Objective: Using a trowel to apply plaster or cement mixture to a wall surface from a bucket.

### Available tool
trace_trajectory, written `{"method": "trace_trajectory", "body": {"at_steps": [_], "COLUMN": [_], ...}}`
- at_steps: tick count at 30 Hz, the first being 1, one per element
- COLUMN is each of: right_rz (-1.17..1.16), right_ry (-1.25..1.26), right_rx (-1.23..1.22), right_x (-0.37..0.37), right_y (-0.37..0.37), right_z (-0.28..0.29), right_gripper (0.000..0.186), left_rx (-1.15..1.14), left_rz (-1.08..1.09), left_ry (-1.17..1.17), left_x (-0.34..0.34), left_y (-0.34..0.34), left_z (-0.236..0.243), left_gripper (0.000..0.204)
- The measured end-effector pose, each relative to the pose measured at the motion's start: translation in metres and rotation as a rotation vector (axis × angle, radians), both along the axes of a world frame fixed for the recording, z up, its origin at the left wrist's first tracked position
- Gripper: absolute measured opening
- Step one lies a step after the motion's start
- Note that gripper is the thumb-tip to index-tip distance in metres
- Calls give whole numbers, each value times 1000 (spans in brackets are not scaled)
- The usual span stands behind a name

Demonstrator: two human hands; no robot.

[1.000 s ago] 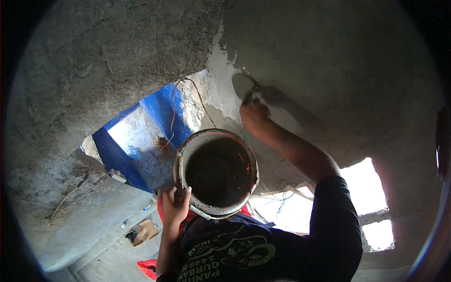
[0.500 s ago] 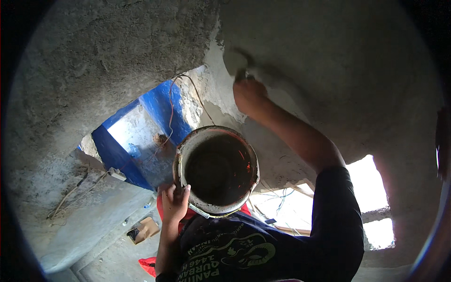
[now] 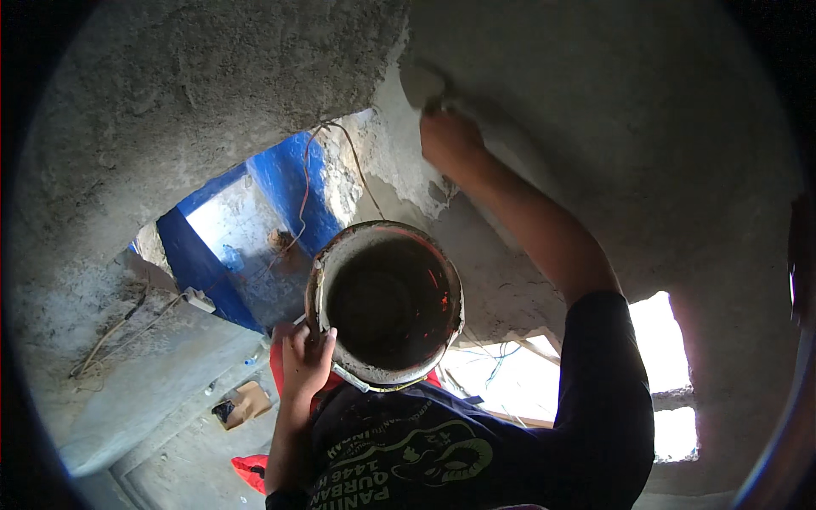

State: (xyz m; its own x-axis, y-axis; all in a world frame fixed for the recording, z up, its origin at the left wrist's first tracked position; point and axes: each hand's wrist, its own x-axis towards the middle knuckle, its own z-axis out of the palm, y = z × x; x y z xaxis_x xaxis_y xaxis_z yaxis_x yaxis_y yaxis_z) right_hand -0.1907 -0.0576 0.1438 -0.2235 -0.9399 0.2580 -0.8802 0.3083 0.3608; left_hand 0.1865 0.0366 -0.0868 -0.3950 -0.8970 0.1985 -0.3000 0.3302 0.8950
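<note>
My left hand (image 3: 303,364) grips the near left rim of a round, mortar-smeared bucket (image 3: 393,375), fingers over its edge. The bucket is held in front of my torso with its mouth facing up. Its inside is dark with a few orange marks, and I cannot tell how much it contains. Up at the wall, my right arm is stretched out, and my right hand (image 3: 450,140) is closed around the handle of a trowel. The rounded trowel blade (image 3: 422,85) lies against the grey plaster, next to a paler ragged strip; the handle is mostly hidden by my fingers.
Left of the bucket is an opening with a blue frame (image 3: 204,276). A thin cable (image 3: 306,183) hangs beside it. Below lies an open cardboard box (image 3: 246,405) on the floor. Bright openings (image 3: 661,344) break the wall at right.
My right hand and the trowel have moved slightly up along the wall. The bucket and my left hand sit a little further left in view, with the background shifted similarly.
</note>
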Motion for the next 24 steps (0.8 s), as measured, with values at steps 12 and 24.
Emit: {"method": "trace_trajectory", "body": {"at_steps": [12, 24], "right_rz": [-48, -110], "right_ry": [126, 273], "right_rx": [212, 140], "right_x": [-23, 3], "right_y": [29, 57], "right_z": [-51, 4], "right_gripper": [24, 36], "left_rx": [-229, -100], "left_rz": [20, 18], "left_ry": [20, 105], "left_x": [1, -3], "left_y": [2, 0], "left_z": [42, 43], "left_gripper": [24, 20]}}
